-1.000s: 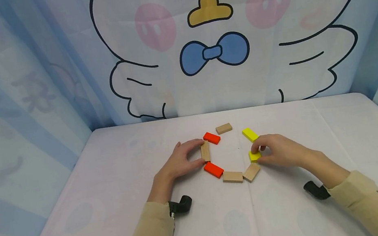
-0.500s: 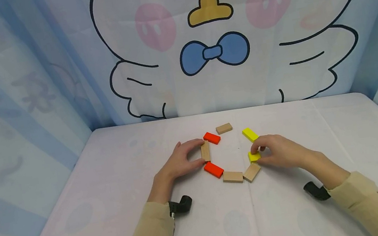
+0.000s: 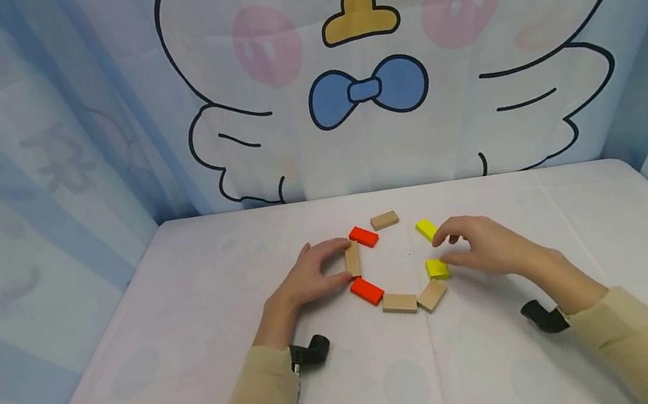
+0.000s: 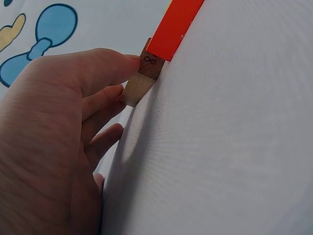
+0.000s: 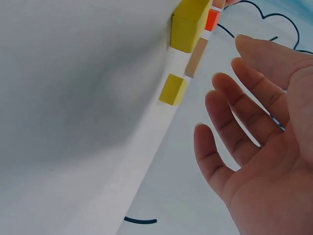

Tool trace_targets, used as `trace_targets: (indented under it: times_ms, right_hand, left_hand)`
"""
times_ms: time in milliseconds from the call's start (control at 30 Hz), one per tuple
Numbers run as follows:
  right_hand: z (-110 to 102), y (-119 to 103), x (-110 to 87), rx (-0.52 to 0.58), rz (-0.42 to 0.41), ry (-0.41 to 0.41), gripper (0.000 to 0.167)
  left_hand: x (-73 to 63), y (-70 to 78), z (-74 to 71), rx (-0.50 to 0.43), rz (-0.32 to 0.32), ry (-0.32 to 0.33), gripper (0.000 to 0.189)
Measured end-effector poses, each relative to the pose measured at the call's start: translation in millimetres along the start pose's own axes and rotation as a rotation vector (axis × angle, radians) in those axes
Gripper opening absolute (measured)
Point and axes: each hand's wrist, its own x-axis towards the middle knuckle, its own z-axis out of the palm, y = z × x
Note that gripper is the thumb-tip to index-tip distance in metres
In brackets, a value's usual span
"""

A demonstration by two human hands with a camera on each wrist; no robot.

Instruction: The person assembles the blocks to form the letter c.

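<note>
Small rectangular blocks lie in a loose ring on the cloth. On its left side, my left hand (image 3: 309,278) pinches a plain wooden block (image 3: 352,261) lengthwise, thumb at the near end and a finger at the far end. A dark mark shows on that block in the left wrist view. Red blocks sit beyond it (image 3: 364,236) and nearer than it (image 3: 366,290). My right hand (image 3: 490,246) hovers at the ring's right side, fingers apart and holding nothing. Its thumb is by the near yellow block (image 3: 438,269); its fingertips overlap the far yellow block (image 3: 426,228).
More wooden blocks complete the arrangement: one at the far side (image 3: 385,220), one at the near side (image 3: 400,303) and one at the near right (image 3: 432,296). A pale cloth covers the table (image 3: 391,382). Behind stands a curtain (image 3: 379,151) with a cartoon bird.
My right hand has let go of the near yellow block and risen slightly away from it, its fingers spreading. The left hand and the blocks stay where they were.
</note>
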Motion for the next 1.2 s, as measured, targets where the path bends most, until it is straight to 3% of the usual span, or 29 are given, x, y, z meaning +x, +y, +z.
trace_targets:
  times_ms: [467,833,1200]
  right_hand:
    - [-10,-8,24.5,-0.005,0.025,0.053,0.027]
    - [-7,-13,52.1,0.011,-0.029,0.072,0.027]
    - [2,-24,80.6,0.038,0.007,0.037,0.029]
  left_hand:
    - [0.3,-1.1,-0.2,-0.001,0.007,0.004,0.059]
    - [-0.6,-1.3,-0.8,0.001,-0.006,-0.003,0.059]
    - [0.1,-2.5,0.4,-0.005,-0.009,0.0,0.058]
